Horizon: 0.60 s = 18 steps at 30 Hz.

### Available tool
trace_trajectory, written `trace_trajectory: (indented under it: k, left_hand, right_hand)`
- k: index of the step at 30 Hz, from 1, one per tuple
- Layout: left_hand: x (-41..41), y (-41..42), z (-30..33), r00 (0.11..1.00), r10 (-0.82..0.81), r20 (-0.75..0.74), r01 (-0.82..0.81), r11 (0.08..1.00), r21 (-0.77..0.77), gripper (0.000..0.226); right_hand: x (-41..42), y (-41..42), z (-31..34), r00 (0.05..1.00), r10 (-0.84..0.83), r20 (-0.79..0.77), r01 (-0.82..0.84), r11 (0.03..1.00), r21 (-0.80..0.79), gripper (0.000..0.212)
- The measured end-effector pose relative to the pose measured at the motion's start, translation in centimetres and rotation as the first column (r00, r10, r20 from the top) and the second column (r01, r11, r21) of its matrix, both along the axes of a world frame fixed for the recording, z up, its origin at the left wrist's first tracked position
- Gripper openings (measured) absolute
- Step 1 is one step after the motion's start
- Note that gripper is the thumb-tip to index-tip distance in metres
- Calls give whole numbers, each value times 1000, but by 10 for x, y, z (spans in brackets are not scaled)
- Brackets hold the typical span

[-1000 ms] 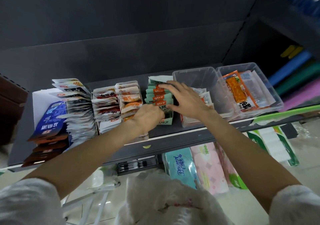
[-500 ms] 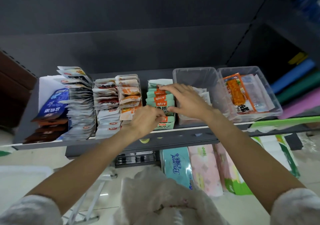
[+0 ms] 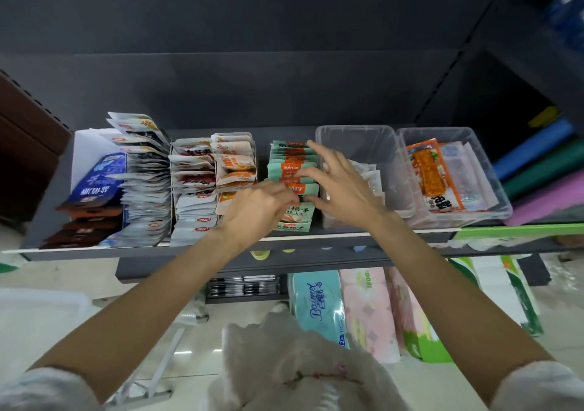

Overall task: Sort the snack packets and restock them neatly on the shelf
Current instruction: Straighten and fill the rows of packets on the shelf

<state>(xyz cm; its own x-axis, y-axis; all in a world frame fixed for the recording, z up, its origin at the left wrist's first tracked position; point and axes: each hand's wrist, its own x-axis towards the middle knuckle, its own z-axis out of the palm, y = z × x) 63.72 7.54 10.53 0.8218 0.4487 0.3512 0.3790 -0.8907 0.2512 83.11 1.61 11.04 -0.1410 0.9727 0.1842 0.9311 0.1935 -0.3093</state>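
Both hands were at the row of green and orange packets [image 3: 292,170] in the middle of the shelf [image 3: 316,240]. Her right hand [image 3: 343,186] lay over the right side of this row with the fingers spread and almost straight; the index finger reached to the back packets and the thumb pointed toward the front ones. It pressed and steadied the packets and did not close around any of them. Her left hand [image 3: 257,211] came from the left at the front of the row, with the fingers bent together near the front packet; whether they really pinched a packet or only touched it, I could not tell, because the hand covered this place.

The row ran from the front edge of the shelf toward the back wall, so its long axis pointed away from the person. The packets stood on edge, one behind another, slightly leaning, and the front one showed a pale green face with an orange band. The left hand was nearer to the front packet, the right hand nearer to the back.

Just beside the row on the right stood a clear bin [image 3: 357,145], and on the left a row of white and orange packets [image 3: 235,164].
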Motion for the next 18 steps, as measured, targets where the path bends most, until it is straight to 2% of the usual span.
trace_trajectory:
  k: [2, 4, 7, 9, 10, 12, 14, 15, 16, 17, 18]
  left_hand:
    - [-1, -2, -3, 996, 42, 79, -44, 999, 26, 18]
    - [-1, -14, -12, 980, 160, 121, -157, 987, -31, 25]
    - [1, -35, -21, 875, 432, 221, -372, 889, -267, 50]
    - [5, -42, -21, 811, 538, 231, -390, 791, -471, 69]
    - [9, -44, -19, 802, 565, 193, -383, 735, -559, 75]
    - [14, -46, -18, 799, 590, 111, -389, 650, -653, 77]
    - [16, -44, -16, 786, 612, 89, -382, 593, -709, 70]
    - [16, -42, -14, 778, 622, 90, -353, 551, -756, 65]
    - [17, -40, -11, 769, 632, 94, -309, 497, -810, 59]
    - [18, -38, -8, 755, 648, 101, -254, 431, -866, 55]
    - [19, -35, -4, 732, 674, 102, -192, 348, -918, 51]
  right_hand:
    - [-2, -6, -3, 999, -1, -53, 1, 1000, 7, 40]
    - [-8, -15, -4, 973, -48, -227, 41, 998, -37, 39]
    - [-24, -36, -3, 827, -244, -507, 214, 970, -117, 47]
    - [-39, -48, -5, 714, -340, -612, 313, 937, -156, 55]
    - [-46, -52, -7, 690, -363, -626, 334, 927, -168, 59]
    - [-60, -52, -11, 716, -385, -582, 349, 920, -179, 65]
    - [-76, -49, -14, 748, -411, -521, 350, 912, -215, 71]
    - [-84, -47, -13, 732, -420, -537, 351, 908, -230, 75]
    - [-90, -44, -13, 682, -418, -600, 341, 908, -245, 79]
    - [-96, -41, -11, 584, -407, -702, 320, 910, -262, 83]
    - [-98, -36, -11, 447, -406, -797, 305, 907, -291, 85]
